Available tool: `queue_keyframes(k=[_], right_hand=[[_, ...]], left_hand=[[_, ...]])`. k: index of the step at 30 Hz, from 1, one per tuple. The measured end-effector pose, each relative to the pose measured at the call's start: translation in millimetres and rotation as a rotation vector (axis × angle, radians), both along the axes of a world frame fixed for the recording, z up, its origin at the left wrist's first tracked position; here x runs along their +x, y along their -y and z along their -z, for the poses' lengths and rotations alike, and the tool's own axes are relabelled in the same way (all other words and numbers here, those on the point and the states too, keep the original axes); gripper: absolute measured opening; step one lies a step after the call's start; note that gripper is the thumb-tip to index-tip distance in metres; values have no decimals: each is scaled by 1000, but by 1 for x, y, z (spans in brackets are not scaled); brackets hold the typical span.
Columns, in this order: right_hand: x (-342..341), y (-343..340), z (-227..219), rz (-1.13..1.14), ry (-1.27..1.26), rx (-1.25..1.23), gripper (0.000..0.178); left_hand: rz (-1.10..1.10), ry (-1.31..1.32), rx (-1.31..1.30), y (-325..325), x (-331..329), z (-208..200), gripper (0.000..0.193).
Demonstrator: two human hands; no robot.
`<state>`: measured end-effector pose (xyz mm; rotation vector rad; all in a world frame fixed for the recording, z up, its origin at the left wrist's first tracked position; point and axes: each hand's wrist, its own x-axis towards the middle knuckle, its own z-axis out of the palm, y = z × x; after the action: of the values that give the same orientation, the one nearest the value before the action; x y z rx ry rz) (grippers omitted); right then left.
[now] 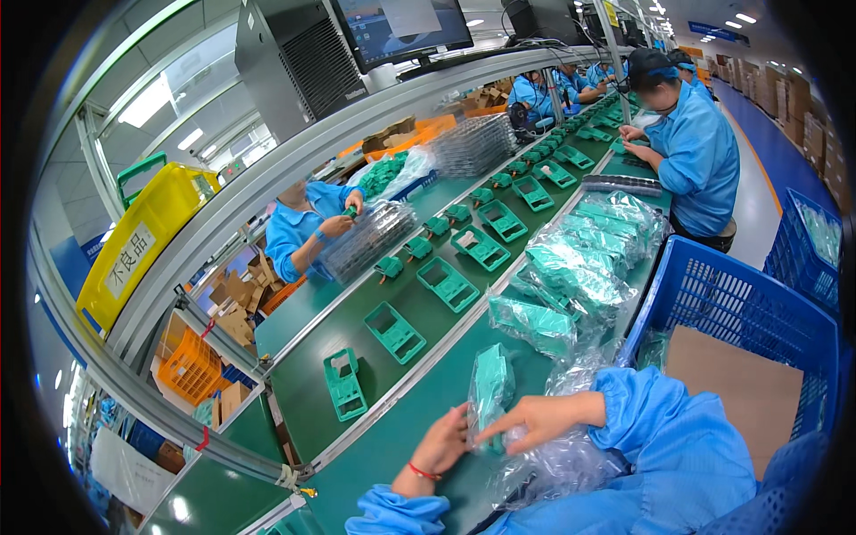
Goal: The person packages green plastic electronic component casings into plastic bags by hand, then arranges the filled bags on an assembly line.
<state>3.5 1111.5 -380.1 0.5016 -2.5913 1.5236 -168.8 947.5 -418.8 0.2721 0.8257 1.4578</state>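
Observation:
A green plastic housing in a clear bag (492,383) stands tilted before me at the near edge of the bench. My left hand (443,443), with a red cord at the wrist, grips the bag's left side with bent fingers. From the right, my right hand (538,423) reaches across the lower end of the bag, index finger stretched and the others curled onto the film. Loose clear bags (557,468) lie under my right hand and forearm. Just beyond is a pile of bagged green housings (584,259).
Left of my bench, a green conveyor belt (357,392) carries green housings (394,332) and smaller green parts (389,267). At my right stands a blue crate (713,276) with cardboard (736,383). A metal frame rail (267,147) crosses above the belt. Co-workers in blue sit along the line.

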Motion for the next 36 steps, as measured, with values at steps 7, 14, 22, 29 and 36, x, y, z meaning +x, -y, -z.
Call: queue_keyframes(k=[7, 14, 22, 29, 36], right_hand=[[-10, -47, 33, 742, 236, -70, 69], [-17, -47, 40, 768, 378, -183, 86], [-20, -50, 56, 600, 315, -94, 83], [-33, -51, 72, 668, 300, -36, 44], [-27, -40, 63, 557, 172, -240, 18]], left_hand=[[-104, -517, -88, 15, 14, 22, 36], [-384, -753, -68, 37, 6, 20, 14], [-843, -1389, 62, 106, 16, -24, 17], [-425, -1604, -74, 98, 35, -4, 28], [-649, -2008, -250, 82, 8, 16, 58]])
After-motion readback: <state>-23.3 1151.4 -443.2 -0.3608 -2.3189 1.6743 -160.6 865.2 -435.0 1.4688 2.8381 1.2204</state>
